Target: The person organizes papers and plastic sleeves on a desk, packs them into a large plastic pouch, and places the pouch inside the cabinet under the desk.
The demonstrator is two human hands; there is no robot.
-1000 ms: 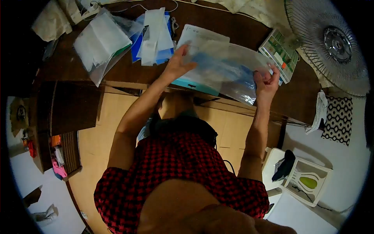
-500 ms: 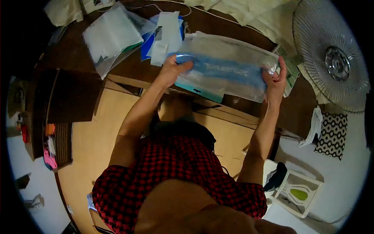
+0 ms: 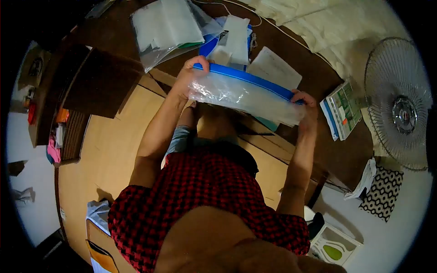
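A clear plastic pouch with a blue band along its top edge is stretched between my two hands above the table's front edge. My left hand pinches its upper left corner, thumb over the blue band. At the other end, my right hand is closed on the right corner, the fingers partly blurred. The clear film is creased and shines on the left side. Behind the pouch lies a pale sheet on the dark table. A teal item shows partly below it.
Clear sleeves with white papers lie at the back left, beside a blue folder and white paper strips. On the right are a green-and-white box and a fan. A cable runs along the back.
The pouch has been tipped and lowered so its blue band now runs along the top edge. My view has shifted, and the pale sheet behind has come into sight.
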